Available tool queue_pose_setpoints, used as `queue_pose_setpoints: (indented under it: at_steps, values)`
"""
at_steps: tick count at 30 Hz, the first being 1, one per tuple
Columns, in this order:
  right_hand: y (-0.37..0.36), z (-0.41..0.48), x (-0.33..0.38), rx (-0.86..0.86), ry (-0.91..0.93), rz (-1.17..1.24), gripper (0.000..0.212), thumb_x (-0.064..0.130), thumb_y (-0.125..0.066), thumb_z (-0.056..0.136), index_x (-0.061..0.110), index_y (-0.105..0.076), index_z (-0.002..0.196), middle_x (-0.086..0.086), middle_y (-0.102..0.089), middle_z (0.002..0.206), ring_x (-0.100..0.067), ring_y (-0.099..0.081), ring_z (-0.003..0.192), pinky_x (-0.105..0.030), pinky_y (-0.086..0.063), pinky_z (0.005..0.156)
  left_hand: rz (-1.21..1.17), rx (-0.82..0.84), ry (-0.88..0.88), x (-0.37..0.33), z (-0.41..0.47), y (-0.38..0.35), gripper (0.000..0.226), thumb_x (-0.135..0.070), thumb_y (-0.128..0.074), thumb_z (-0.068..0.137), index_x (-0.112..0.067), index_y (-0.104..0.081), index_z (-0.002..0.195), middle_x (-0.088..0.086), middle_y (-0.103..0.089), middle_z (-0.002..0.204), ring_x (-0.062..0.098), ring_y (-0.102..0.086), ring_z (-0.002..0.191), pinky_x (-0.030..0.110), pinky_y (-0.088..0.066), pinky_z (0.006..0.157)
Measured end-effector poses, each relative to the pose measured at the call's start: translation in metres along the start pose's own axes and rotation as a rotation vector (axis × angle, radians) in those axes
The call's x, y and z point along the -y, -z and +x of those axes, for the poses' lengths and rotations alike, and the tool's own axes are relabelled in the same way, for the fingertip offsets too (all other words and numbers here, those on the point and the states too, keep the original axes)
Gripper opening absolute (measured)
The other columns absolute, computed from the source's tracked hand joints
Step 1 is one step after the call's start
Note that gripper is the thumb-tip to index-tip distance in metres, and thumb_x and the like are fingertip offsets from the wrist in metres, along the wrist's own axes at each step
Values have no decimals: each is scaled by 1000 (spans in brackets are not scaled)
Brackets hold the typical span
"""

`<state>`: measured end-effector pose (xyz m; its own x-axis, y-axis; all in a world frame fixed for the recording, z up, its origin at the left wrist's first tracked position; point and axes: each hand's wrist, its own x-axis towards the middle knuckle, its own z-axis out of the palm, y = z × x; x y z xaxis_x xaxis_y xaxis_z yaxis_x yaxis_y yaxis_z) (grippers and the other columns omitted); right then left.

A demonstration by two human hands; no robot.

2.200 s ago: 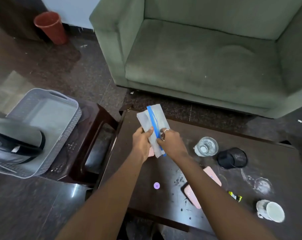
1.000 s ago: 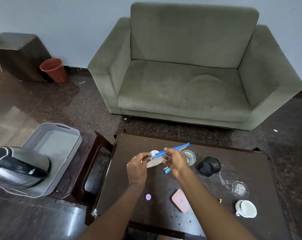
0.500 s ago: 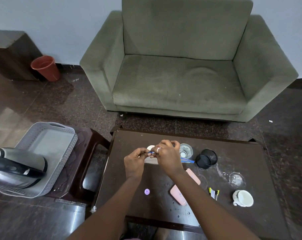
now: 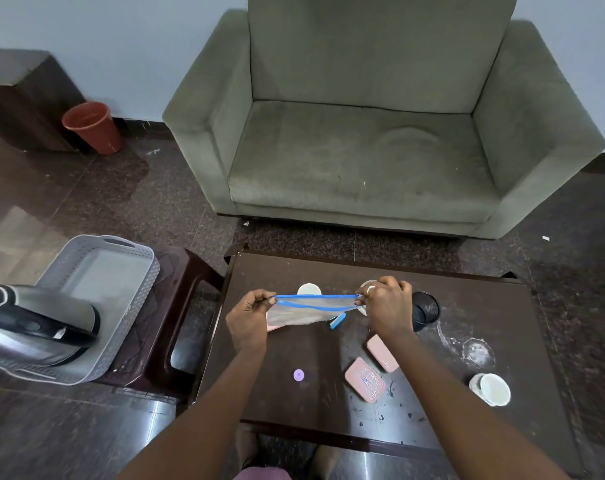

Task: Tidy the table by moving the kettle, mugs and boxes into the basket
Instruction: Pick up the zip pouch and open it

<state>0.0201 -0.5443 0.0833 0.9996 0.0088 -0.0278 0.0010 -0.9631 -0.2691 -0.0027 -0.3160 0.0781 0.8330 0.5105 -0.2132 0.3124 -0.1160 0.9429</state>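
Observation:
Above the dark table my left hand and my right hand each pinch one end of a clear zip pouch with a blue top edge, stretched flat between them. A steel kettle with a black handle lies in the grey basket on a stool at the left. A white mug lies on its side at the table's right. Two pink boxes lie near the front, under my right forearm.
A black mesh cup stands right of my right hand. A glass is partly hidden behind that hand. A white round lid, a small purple disc and a clear lid rest on the table. A green sofa stands behind.
My hands have drawn apart and pulled the pouch out into a wide flat strip; half a second ago they were close together over it. The view has shifted closer.

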Motion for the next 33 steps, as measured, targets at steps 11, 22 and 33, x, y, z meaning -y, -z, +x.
queue_pose_setpoints:
  at_steps: [11,22,33]
  values:
    - [0,1,16,187,238,171,26,19,-64,85,11,-70,108,-7,-71,111,-26,-62,107,-36,-42,97,19,91,-61,8,7,6,38,7,-64,77,-29,-66,68,-19,-67,64,-15,-58,61,2,-46,64]
    - [-18,-4,60,389,21,237,23,25,-58,88,19,-72,105,-11,-73,104,-30,-64,97,-36,-52,81,-64,6,133,10,2,-5,33,-22,-68,84,-16,-51,112,2,-59,103,19,-59,96,32,-47,89]
    - [-23,-5,70,442,-236,513,35,24,-84,64,23,-53,49,-4,-63,66,-15,-54,63,-23,-39,60,78,240,212,13,-26,-24,28,-3,-58,86,-23,-46,100,-7,-61,75,5,-64,64,27,-59,66]
